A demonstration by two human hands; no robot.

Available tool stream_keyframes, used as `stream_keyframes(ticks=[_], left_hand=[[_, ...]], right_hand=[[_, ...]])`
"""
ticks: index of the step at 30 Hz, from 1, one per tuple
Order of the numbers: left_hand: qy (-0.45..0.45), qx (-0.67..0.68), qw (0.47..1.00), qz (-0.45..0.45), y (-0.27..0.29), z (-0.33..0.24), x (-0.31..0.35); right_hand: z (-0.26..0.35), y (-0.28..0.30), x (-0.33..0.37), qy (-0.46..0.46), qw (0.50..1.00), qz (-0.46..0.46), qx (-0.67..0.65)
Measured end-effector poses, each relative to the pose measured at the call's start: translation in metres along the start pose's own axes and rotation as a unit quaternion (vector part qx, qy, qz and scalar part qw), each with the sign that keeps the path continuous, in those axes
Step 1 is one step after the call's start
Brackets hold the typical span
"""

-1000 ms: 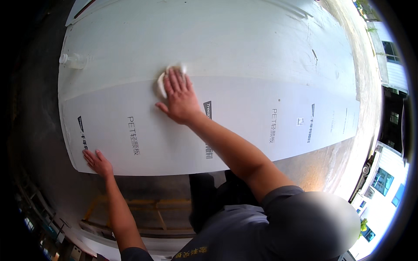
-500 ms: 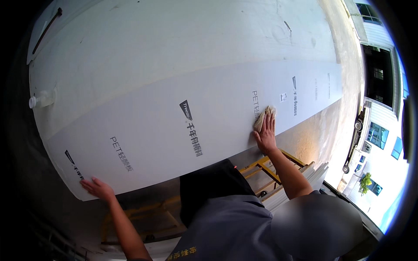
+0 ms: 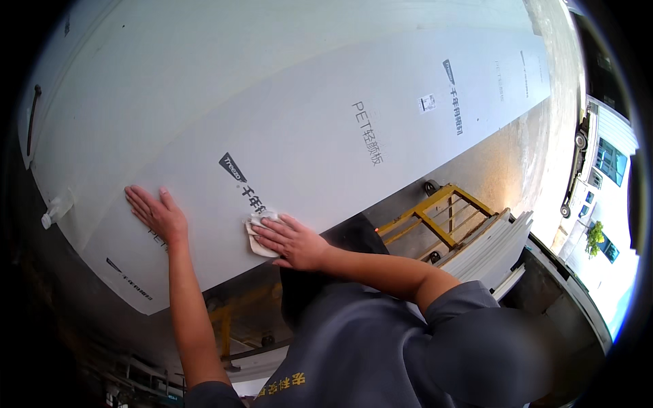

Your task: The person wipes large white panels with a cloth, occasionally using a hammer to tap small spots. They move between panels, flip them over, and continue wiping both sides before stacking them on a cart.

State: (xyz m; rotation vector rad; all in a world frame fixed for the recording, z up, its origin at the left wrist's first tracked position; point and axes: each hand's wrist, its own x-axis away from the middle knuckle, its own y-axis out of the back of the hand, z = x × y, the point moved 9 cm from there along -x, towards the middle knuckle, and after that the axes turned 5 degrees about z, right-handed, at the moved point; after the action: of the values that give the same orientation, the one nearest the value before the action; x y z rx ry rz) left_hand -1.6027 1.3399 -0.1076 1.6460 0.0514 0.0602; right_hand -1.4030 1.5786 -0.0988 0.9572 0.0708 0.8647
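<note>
We rest open left hand (image 3: 160,216) palm-down on flat pale-grey printed panel (image 3: 306,170), likely steadying it. At that hand's three o'clock, our flat right hand (image 3: 296,243) partly covers folded white cloth (image 3: 258,238), ungripped, probably spreading pressure. White-capped clear plastic bottle (image 3: 60,205) at nine o'clock.

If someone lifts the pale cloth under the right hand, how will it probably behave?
The pale cloth would probably hang floppy, since its edges look creased beside the right hand. It seems light, being hardly bigger than that hand. Rolling seems unlikely, as it lies fairly flat.
</note>
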Motion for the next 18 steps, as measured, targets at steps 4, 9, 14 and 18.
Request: stream_keyframes(ticks=[4,9,14,18], left_hand=[[-0.012,0.008,0.999,-0.029,-0.002,-0.004,0.006],[-0.047,0.018,0.998,-0.035,-0.003,-0.005,-0.003],[-0.045,0.021,0.998,-0.028,-0.01,0.004,-0.001],[-0.042,0.025,0.998,-0.03,-0.008,-0.004,-0.003]], right_hand=[[-0.195,0.078,0.144,-0.31,0.947,0.002,0.086],[-0.441,0.165,0.395,-0.58,0.734,-0.351,0.045],[-0.507,0.162,0.565,-0.541,0.543,-0.616,-0.184],[-0.564,0.214,0.394,-0.58,0.728,-0.363,-0.035]])
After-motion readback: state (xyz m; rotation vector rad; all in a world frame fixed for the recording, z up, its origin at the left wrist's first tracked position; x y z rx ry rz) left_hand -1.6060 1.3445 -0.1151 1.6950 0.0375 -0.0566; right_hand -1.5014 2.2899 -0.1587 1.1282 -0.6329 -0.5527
